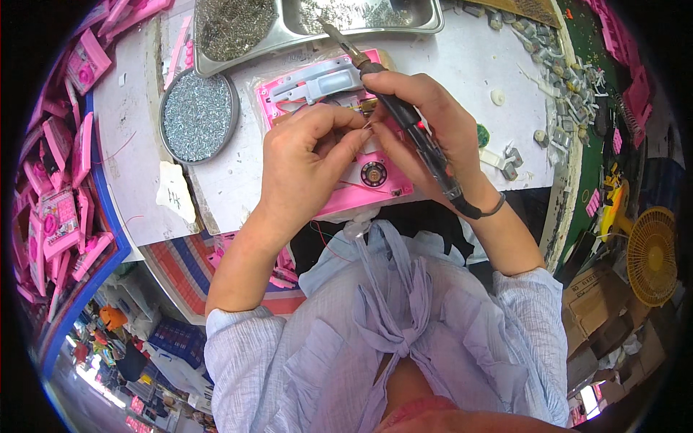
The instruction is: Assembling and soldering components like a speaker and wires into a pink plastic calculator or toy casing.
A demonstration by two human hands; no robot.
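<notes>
A pink plastic toy housing [339, 202] lies on the table in front of me, with a grey-blue plastic part [317, 85] across its far side and a small round speaker [374, 173] near its front edge. Over its middle, my left hand [307, 148] is closed, thumb and forefinger pinching a thin wire [368, 124]. My right hand [433, 115] grips a slim black electric screwdriver [415, 130], its metal tip pointing up and away to the left. The right fingertips meet the left ones at the wire. Fingers partly hide the housing's inside.
A round bowl of small screws [198, 115] stands at left, beside a torn white piece [175, 193]. Beyond the housing is a metal tray [317, 32] with more small metal parts. Small grey motor-like parts [570, 101] crowd the right edge. Pink housings [61, 209] pile up far left.
</notes>
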